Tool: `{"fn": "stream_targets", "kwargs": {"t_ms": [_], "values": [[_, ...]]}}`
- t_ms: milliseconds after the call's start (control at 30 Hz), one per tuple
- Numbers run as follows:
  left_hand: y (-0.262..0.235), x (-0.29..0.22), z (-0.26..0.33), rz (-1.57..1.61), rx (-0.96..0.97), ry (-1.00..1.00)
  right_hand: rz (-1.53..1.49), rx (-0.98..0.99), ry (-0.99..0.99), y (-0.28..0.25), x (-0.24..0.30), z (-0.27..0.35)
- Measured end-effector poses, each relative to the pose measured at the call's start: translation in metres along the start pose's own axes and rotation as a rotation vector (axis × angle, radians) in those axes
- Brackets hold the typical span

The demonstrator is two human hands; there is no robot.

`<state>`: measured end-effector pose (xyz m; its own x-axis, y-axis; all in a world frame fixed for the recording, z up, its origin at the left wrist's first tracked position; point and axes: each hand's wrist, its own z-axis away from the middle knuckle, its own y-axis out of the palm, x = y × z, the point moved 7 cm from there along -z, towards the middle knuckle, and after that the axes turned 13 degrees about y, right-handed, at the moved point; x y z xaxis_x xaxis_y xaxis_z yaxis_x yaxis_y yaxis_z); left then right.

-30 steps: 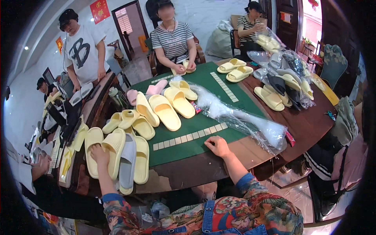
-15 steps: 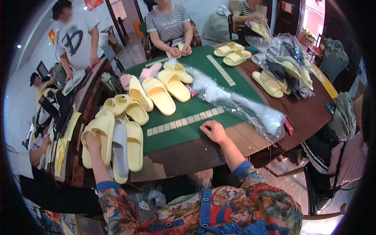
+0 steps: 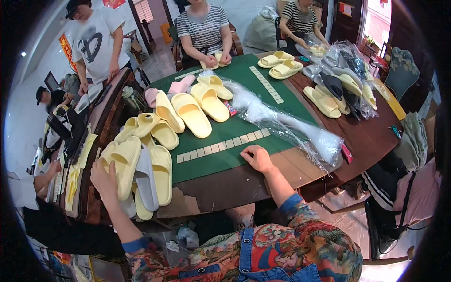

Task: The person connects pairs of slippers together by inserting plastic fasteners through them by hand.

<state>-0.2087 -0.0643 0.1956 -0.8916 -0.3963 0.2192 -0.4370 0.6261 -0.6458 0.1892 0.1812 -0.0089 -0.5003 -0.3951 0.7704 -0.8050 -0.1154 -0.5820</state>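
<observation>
One bare left hand [image 3: 103,182] is at eight o'clock of the view, against the lower part of a pale-yellow foam-like slipper [image 3: 109,149], which is at twelve o'clock from it. Its fingertips are partly hidden, so I cannot tell whether it is clasping the slipper. At two o'clock from this hand leans a second pale-yellow slipper [image 3: 128,162] with ribbed strap, and at three o'clock a light-grey slipper [image 3: 148,188] with thick sole. I judge the yellow ones to be light, soft and flexible, hardly fragile; their smooth surface may slide a little. A good hold is the strap, or the side of the sole. Next comes a row of cream rectangular pieces [image 3: 218,147] on the green mat [image 3: 206,165]. At four o'clock of the view is the bare right hand [image 3: 257,158], near the mat's edge: released, fingers loosely bent, nothing visible in it. At two o'clock from it lies a long, shiny bundle of transparent plastic [image 3: 300,131].
</observation>
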Motion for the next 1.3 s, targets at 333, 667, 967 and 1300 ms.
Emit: {"fn": "stream_targets", "kwargs": {"t_ms": [333, 667, 967, 1300], "values": [[0.075, -0.352, 0.054, 1.065, 0.122, 0.567, -0.412, -0.122, 0.112, -0.074, -0.002, 0.005], [0.123, -0.38, 0.091, 0.982, 0.332, 0.522, -1.031, -0.622, 0.647, -0.316, -0.207, 0.0], [0.112, -0.382, 0.082, 1.005, 0.235, 0.529, -1.182, -0.71, 0.727, -0.315, -0.309, -0.072], [0.115, -0.382, 0.081, 0.997, 0.303, 0.506, -1.237, -0.852, 0.67, -0.333, -0.327, -0.101]]}}
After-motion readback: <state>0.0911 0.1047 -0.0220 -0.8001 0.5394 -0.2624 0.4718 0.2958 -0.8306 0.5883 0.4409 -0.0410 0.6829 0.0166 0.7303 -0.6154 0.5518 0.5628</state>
